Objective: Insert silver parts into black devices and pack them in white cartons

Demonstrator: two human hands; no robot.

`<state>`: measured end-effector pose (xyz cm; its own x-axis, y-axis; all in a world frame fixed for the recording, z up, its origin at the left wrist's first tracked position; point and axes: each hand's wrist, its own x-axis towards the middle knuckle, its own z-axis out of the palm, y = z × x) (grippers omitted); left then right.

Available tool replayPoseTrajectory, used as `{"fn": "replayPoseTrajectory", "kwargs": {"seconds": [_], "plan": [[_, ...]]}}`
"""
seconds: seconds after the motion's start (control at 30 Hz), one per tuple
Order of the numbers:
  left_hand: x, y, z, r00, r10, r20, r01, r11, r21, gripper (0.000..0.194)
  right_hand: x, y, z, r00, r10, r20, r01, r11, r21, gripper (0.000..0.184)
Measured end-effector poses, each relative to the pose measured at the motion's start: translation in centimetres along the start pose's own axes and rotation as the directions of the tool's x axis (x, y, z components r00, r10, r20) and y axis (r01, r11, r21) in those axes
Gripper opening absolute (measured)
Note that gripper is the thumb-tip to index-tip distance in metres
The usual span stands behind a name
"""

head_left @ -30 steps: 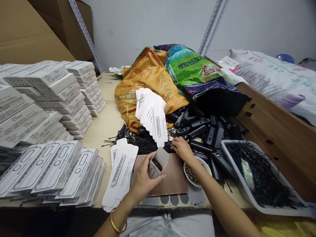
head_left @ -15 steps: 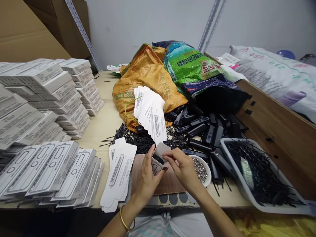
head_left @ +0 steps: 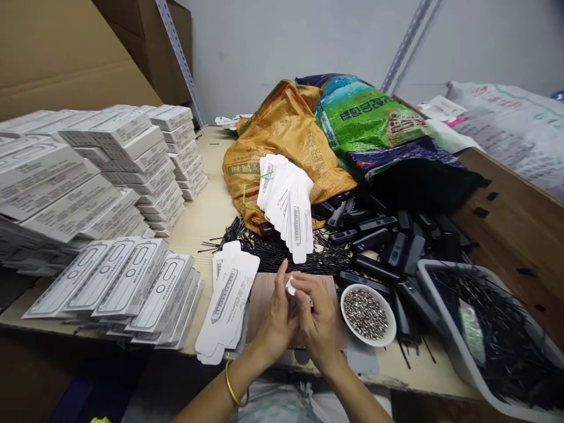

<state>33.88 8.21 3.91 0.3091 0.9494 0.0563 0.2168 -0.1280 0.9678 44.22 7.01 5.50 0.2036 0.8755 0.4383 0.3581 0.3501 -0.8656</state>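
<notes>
Both hands are wrapped round a small white cardboard box [head_left: 291, 286], mostly hidden by fingers. My left hand [head_left: 277, 320] grips it from the left, thumb in front. With bent fingers, my right hand [head_left: 318, 314] presses on its upper end. Beneath them lies a brown board [head_left: 261, 289]. Flat printed box blanks [head_left: 224, 299] are stacked to the left of my left hand, and a fanned pile of blanks [head_left: 288, 202] lies beyond both hands. Beside my right hand stands a white bowl [head_left: 392, 335] of small metal parts [head_left: 366, 314].
Made-up boxes [head_left: 132, 282] are stacked along the left. Black handheld devices [head_left: 372, 239] and thin black strips [head_left: 251, 249] lie behind the bowl. A grey tray [head_left: 445, 346] of black strips stands right. An orange sack [head_left: 282, 135] and a green sack [head_left: 365, 111] are at the back.
The box's raised end flap has been folded down, and my right fingers have moved from pinching it to pressing over that end. The camera has turned left, so everything appears further right.
</notes>
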Motion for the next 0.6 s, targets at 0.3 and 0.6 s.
{"fn": "replayPoseTrajectory", "kwargs": {"seconds": [0.3,0.6], "plan": [[-0.6,0.7,0.0,1.000,-0.010,-0.026,0.011,1.000,0.004,0.058,-1.0,0.7,0.1,0.964,-0.267,-0.001,0.266,0.960,-0.084,0.031],[-0.1,0.4,0.5,1.000,0.002,-0.021,0.001,0.993,0.114,0.069,0.3,-0.2,-1.6,0.999,-0.034,-0.014,0.033,0.998,-0.052,0.018]]}}
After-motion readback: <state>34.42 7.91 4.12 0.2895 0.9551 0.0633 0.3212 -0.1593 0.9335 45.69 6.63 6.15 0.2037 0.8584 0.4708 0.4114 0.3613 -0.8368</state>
